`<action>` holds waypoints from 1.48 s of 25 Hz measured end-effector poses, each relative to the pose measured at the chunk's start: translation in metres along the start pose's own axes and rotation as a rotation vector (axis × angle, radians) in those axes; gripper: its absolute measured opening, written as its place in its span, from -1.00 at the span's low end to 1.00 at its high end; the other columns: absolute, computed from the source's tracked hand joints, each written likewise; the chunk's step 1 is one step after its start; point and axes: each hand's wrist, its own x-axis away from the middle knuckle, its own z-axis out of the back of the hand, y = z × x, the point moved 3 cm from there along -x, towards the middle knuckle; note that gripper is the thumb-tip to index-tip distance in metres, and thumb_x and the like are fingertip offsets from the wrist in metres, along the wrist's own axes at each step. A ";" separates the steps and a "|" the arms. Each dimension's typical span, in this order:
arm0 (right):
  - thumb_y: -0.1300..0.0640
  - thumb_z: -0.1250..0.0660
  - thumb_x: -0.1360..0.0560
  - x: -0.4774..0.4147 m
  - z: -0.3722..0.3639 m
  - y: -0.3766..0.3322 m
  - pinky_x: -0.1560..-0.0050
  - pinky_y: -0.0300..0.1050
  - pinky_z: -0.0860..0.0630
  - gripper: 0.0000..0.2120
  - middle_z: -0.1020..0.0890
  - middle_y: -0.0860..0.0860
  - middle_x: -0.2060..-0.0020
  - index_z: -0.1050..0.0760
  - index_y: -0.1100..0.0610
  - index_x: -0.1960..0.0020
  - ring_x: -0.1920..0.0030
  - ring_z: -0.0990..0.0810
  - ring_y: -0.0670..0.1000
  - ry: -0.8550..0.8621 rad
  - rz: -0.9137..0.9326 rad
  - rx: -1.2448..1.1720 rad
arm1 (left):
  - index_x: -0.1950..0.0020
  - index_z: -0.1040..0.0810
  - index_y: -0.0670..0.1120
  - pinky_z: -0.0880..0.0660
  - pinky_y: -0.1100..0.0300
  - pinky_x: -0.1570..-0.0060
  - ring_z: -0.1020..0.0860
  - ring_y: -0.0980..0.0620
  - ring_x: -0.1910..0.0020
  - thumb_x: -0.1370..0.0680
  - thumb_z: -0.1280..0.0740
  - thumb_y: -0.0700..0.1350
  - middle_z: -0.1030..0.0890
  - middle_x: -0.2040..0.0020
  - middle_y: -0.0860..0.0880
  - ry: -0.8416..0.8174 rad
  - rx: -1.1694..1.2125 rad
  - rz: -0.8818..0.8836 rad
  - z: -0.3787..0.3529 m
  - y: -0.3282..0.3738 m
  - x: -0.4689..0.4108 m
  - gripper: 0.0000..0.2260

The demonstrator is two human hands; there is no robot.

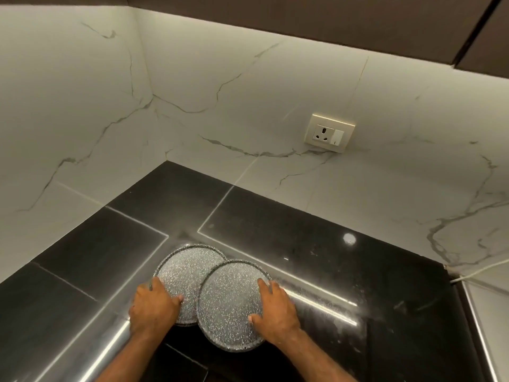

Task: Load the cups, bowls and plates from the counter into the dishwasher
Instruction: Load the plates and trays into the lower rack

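Plates, two, round, grey with white speckle, at the near side of the black counter (275, 230). We note the left plate (187, 274) in the left grip (154, 307) and the right plate (228, 301) in the right grip (275, 307). Between the two grips the right plate overlaps the left plate, its rim lying over the left plate's right edge.

Left grip: half closed on the near-left rim of the left plate. Thumb lies across the plate's face, pointing toward the right grip. The fingers curl round the outer rim, and we cannot tell how far they reach under it.

Right grip: likewise half closed, on the right rim of the right plate. Thumb rests on the face at the near side, forefinger lies on the rim farther off, and the other fingers fold over the edge.

We cannot tell whether either plate is clear of the counter.

Beyond both grips the counter runs to a white veined marble wall (248, 92). Beyond and right of the right grip is a wall socket (329, 133) with a switch. Far right of that grip, a white cable (482, 271) runs by the foot of the wall.
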 end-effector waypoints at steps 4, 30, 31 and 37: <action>-0.15 -0.63 -0.28 -0.023 0.000 0.004 -0.48 0.12 -0.31 0.20 -0.09 0.13 -0.60 0.11 -0.06 -0.63 -0.56 -0.17 0.18 0.020 -0.220 -0.095 | -0.47 -0.28 -0.21 -0.59 -0.19 -0.10 -0.51 -0.32 -0.23 -0.30 -0.62 0.24 -0.51 -0.24 -0.33 -0.031 0.024 0.126 0.009 0.014 -0.025 -0.05; 0.30 -0.62 -0.29 -0.046 0.014 0.003 -0.23 0.03 -0.52 0.13 -0.37 0.06 -0.50 -0.01 -0.05 -0.63 -0.31 -0.51 0.08 0.024 -0.410 -0.594 | -0.39 -0.51 -0.18 -0.54 -0.22 -0.19 -0.61 -0.21 -0.20 -0.59 -0.33 -0.33 -0.63 -0.26 -0.22 -0.414 1.480 0.565 0.008 -0.026 -0.018 -0.64; 0.32 -0.61 -0.29 -0.045 0.013 0.007 -0.29 0.06 -0.47 0.10 -0.38 0.07 -0.50 -0.06 -0.02 -0.63 -0.37 -0.47 0.12 -0.005 -0.416 -0.651 | -0.41 -0.50 -0.17 -0.53 -0.22 -0.21 -0.61 -0.21 -0.20 -0.59 -0.33 -0.33 -0.63 -0.26 -0.21 -0.407 1.478 0.561 0.010 -0.025 -0.016 -0.63; 0.42 -0.59 -0.25 -0.022 0.010 0.032 -0.03 0.13 -0.67 -0.49 -0.72 0.19 -0.01 -0.55 0.32 -0.17 0.02 -0.73 0.18 -0.257 -0.376 -1.105 | -0.51 -0.39 -0.17 -0.50 -0.23 -0.29 -0.60 -0.23 -0.23 -0.53 -0.40 -0.35 -0.60 -0.32 -0.25 -0.332 1.471 0.518 0.020 -0.026 -0.004 -0.45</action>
